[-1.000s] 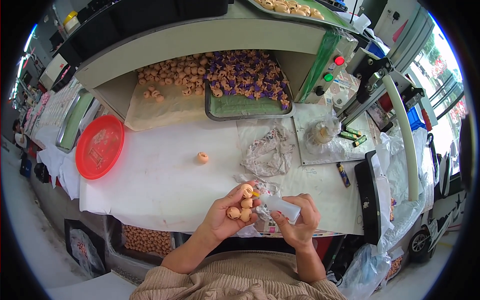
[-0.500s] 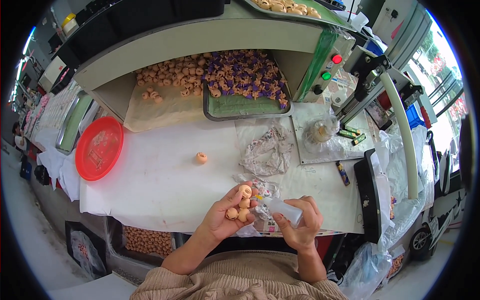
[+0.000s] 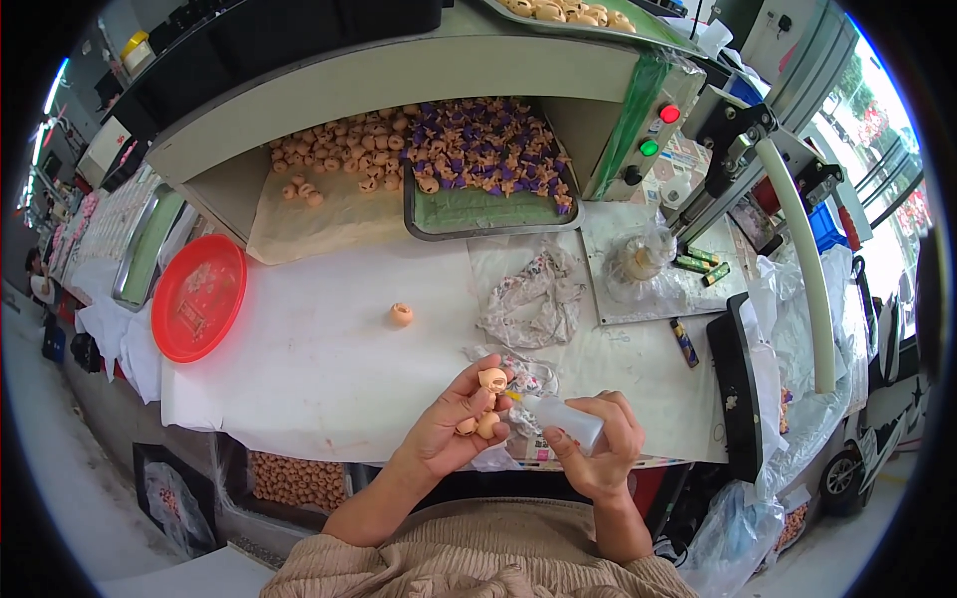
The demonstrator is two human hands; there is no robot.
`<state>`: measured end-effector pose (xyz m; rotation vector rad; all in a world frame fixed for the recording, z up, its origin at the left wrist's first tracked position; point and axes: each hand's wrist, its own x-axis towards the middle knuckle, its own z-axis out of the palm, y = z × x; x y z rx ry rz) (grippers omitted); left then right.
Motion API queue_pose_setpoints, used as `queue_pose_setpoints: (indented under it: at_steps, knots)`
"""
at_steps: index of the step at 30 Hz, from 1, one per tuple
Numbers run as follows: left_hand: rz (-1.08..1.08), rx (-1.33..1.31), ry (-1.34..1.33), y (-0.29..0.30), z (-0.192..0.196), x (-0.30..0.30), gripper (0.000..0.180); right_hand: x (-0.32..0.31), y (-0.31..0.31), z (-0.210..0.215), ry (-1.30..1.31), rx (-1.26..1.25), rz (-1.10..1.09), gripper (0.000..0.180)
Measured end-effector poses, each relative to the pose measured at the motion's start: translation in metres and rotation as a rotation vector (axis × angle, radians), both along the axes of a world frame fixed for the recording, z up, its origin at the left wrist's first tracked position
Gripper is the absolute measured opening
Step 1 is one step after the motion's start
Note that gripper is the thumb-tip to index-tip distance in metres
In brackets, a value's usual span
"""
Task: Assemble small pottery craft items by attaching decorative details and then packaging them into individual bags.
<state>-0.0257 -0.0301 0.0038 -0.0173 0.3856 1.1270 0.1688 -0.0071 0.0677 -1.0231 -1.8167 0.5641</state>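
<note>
Several small peach-coloured hollow doll heads [image 3: 492, 380] are gathered in my left hand [image 3: 446, 423], its thumb bent over them and its fingers curled behind. The uppermost one shows a hollow opening. My right hand [image 3: 600, 445] grips a whitish squeeze bottle [image 3: 568, 424], tilted so that its yellow nozzle [image 3: 512, 395] points left at the held heads. The nozzle tip is at or very near them; contact cannot be made out. A single loose head [image 3: 401, 314] sits on the white-covered table [image 3: 299, 349] beyond my left hand.
A red round tray [image 3: 199, 299] stands at the left. Under the shelf lie piled heads [image 3: 349, 149] and a dark-rimmed tray [image 3: 469, 214] of peach and purple pieces. Crumpled cloth [image 3: 533, 304], a metal press [image 3: 718, 189] and a black bin [image 3: 733, 389] are on the right.
My left thumb has moved up and across the held heads, and the uppermost head has turned slightly. The bottle in my right hand has hardly moved.
</note>
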Motion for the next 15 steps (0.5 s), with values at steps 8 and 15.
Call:
queue_pose_setpoints:
  at_steps: [8,15]
  knots:
    - [-0.010,0.024,-0.012,-0.0004,-0.0033,0.0011,0.042,0.0052,0.0011,0.0013,-0.014,0.001,-0.003,0.030]
    - [-0.013,0.033,-0.030,0.0004,-0.0021,0.0037,0.041,0.0099,-0.0001,0.0005,-0.016,-0.009,-0.019,0.030]
